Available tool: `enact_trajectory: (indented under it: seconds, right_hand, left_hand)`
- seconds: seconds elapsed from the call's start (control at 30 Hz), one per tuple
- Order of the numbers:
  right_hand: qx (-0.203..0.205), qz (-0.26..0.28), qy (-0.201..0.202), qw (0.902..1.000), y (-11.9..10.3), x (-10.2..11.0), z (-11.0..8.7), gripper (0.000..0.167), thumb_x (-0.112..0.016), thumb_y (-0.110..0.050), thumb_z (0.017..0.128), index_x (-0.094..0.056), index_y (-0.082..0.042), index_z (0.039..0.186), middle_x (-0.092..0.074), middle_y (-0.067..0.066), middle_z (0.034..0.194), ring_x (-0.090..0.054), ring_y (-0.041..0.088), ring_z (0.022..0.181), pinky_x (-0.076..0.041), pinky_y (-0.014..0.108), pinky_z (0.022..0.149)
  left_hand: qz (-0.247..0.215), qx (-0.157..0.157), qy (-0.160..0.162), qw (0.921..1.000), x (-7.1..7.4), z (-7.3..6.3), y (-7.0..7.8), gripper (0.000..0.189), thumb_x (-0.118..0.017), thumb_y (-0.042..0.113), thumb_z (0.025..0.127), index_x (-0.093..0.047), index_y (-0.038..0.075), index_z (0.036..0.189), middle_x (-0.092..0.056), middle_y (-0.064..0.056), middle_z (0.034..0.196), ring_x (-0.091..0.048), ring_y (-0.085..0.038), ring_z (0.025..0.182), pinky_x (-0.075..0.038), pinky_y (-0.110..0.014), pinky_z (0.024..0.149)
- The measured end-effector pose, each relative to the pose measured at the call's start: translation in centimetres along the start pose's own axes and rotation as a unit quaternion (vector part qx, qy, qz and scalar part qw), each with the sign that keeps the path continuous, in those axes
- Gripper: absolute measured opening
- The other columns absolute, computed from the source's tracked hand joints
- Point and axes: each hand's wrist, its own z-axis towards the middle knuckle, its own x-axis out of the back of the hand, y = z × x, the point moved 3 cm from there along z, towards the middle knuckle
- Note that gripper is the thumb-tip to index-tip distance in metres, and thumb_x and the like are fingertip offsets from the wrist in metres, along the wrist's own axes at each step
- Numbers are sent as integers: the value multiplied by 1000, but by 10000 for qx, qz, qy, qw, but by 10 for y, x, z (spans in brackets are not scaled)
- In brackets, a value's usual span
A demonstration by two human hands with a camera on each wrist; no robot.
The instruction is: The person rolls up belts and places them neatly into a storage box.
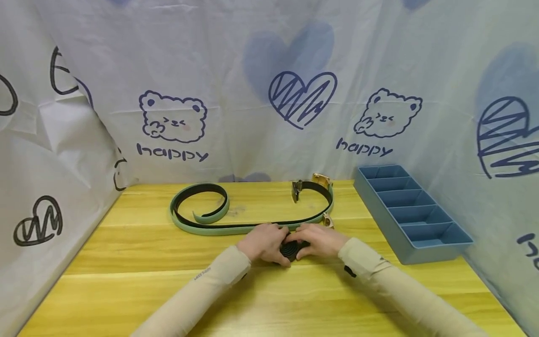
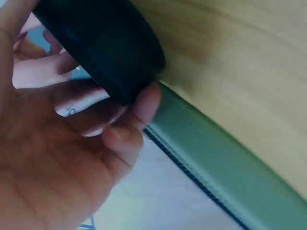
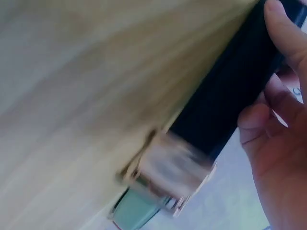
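Observation:
A black belt point(image 2: 103, 43), partly rolled into a tight coil, stands on edge between both hands near the table's middle. The left hand point(image 1: 267, 243) grips the coil from the left, its fingers curled around the side. From the right, the right hand point(image 1: 322, 241) holds the black strap point(image 3: 230, 86) between thumb and fingers. A gold-coloured buckle point(image 3: 168, 165) sits at the strap's end, blurred in the right wrist view. Just behind the hands lies a light green belt point(image 1: 214, 230) with a black inner side, its left end curled into a loop.
At the green belt's right end are a dark metal clasp point(image 1: 296, 188) and a gold buckle point(image 1: 321, 179). A blue-grey box point(image 1: 381, 222) with several compartments stands on the right of the wooden table point(image 1: 126, 281). Printed white cloth point(image 1: 236, 93) hangs behind and at both sides.

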Motion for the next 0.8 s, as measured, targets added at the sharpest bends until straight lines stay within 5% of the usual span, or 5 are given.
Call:
enact_trajectory:
  seconds: [0.2, 0.4, 0.53, 0.8]
  right_hand:
    - [5, -113, -47, 9999, 2, 5, -1, 49, -74, -43, 84, -64, -27, 129, -66, -8, 111, -60, 6, 94, -51, 31, 84]
    - [-40, -174, -90, 9998, -2, 5, 2, 45, -73, -43, 84, -65, -27, 126, -62, -10, 95, -54, 4, 81, -47, 25, 73]
    - [61, -122, -79, 9999, -2, 5, 2, 46, -73, -40, 86, -64, -25, 128, -63, -9, 97, -55, 4, 82, -48, 25, 74]
    - [-35, -71, -271, 9996, 3, 7, 1, 50, -78, -28, 83, -62, -29, 130, -66, -11, 100, -58, 5, 86, -47, 36, 82]
  left_hand:
    - [-348, -198, -250, 9989, 0, 2, -2, 80, -79, 54, 74, -49, 19, 139, -60, -2, 123, -51, -19, 103, -47, -34, 92]
    - [-245, 69, 95, 9996, 3, -2, 1, 71, -74, 71, 69, -63, 14, 111, -65, -2, 100, -59, -16, 86, -51, -31, 79]
    - [51, 252, 331, 9991, 2, -4, 4, 77, -65, 81, 68, -63, 14, 105, -66, -4, 94, -63, -17, 78, -54, -32, 70]
    - [-23, 57, -4, 10000, -1, 2, 3, 78, -72, 65, 76, -54, 16, 132, -63, -3, 114, -61, -16, 96, -51, -33, 87]
